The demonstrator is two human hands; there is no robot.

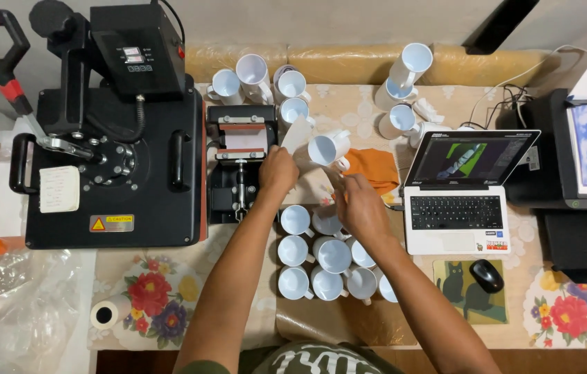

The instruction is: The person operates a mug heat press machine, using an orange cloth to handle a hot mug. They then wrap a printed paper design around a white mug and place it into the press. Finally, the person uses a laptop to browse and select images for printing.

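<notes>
Left hand [277, 170] grips a white sheet [296, 134], right hand [359, 204] pinches paper beside a white mug [327, 149]; yellow warning label [111, 223] fronts the black press [110, 138].

home print workshop, heat press [110, 131], blank mugs [328, 266], laptop [456, 201]

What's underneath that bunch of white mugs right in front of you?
The white mugs stand on a sheet of brown paper, which lies on the floral tablecloth. The right hand covers part of the group.

Both forearms are bare, with no sleeves, watch or rings showing on the left hand [278, 170] or right hand [361, 205]. The shirt [307, 359] is olive green with white print.
</notes>
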